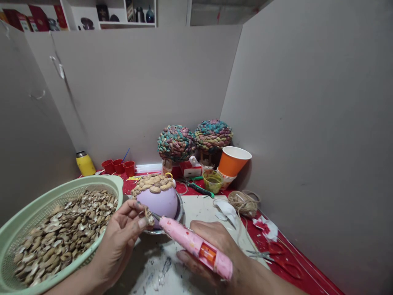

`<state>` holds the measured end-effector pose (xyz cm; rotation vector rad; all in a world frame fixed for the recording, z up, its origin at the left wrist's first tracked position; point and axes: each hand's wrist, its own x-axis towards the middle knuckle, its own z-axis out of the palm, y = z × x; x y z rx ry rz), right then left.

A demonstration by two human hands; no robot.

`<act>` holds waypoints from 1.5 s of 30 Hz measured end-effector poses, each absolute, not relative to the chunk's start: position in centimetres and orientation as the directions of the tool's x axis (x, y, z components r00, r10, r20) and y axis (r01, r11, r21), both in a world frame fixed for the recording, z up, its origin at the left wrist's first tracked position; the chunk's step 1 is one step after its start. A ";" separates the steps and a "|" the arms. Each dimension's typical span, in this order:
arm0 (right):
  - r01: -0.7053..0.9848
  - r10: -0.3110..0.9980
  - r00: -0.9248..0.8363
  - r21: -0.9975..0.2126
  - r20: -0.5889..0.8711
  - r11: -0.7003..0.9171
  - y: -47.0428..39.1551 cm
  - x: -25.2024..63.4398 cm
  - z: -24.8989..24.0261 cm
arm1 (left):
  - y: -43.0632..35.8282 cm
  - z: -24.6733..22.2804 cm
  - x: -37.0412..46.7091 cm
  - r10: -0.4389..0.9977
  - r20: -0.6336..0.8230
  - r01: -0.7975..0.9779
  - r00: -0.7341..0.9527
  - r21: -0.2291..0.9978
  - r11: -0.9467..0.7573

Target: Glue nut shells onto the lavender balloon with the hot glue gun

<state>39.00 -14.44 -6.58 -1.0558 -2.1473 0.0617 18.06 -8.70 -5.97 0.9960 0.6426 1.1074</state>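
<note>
My left hand (124, 229) pinches a peanut shell half (149, 217) between thumb and fingers. My right hand (215, 246) is wrapped round a pink glue gun (184, 237), whose nozzle points left at the shell, touching or very near it. Just behind them a lilac dome (159, 203) rests in a metal bowl (181, 213), its top covered with peanut shells (153, 183). Left of my left hand, a green plastic basket (118, 184) holds many loose peanut shells (67, 233).
Two shell-covered balls (176, 142) (213, 136) stand at the back beside orange paper cups (233, 162). Twine (244, 203), red scissors (282, 262), pliers (201, 189), red cups (118, 166) and a yellow bottle (85, 164) lie around. Grey panels (138, 90) enclose the table.
</note>
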 end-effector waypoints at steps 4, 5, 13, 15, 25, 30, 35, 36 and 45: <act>0.662 0.690 -0.395 -0.333 0.606 0.672 -14.4 39.0 -6.5 | -8.6 -6.0 18.0 0.940 0.056 -0.428 0.337 0.898 0.099; 0.662 0.691 -0.398 -0.332 0.604 0.672 -14.4 39.0 -6.5 | -8.6 -6.0 18.0 0.940 0.060 -0.426 0.337 0.900 0.095; 0.633 0.710 -0.397 -0.386 0.582 0.671 -14.4 39.1 -6.7 | -8.7 -5.9 18.2 0.941 0.077 -0.443 0.330 0.893 0.082; 0.593 0.743 -0.368 -0.474 0.559 0.651 -14.4 39.1 -6.5 | -8.8 -5.8 18.1 0.940 0.079 -0.444 0.333 0.892 0.082; 0.399 0.816 -0.257 -0.712 0.518 0.578 -14.7 39.0 -4.7 | -8.6 -6.2 17.8 0.937 0.065 -0.432 0.342 0.897 0.095; 0.379 0.787 -0.296 -0.690 0.541 0.617 -14.4 39.1 -4.9 | -8.6 -6.0 17.8 0.938 0.065 -0.436 0.341 0.895 0.096; 0.419 0.810 -0.328 -0.694 0.485 0.585 -14.5 39.3 -5.2 | -8.8 -5.7 18.1 0.945 0.073 -0.441 0.318 0.894 0.080; 0.431 0.818 -0.331 -0.696 0.471 0.575 -14.5 39.3 -5.2 | -8.8 -5.7 18.1 0.948 0.074 -0.440 0.310 0.895 0.074; 0.458 0.845 -0.347 -0.712 0.407 0.532 -14.8 39.5 -5.3 | -9.2 -5.5 18.0 0.948 0.083 -0.445 0.308 0.893 0.066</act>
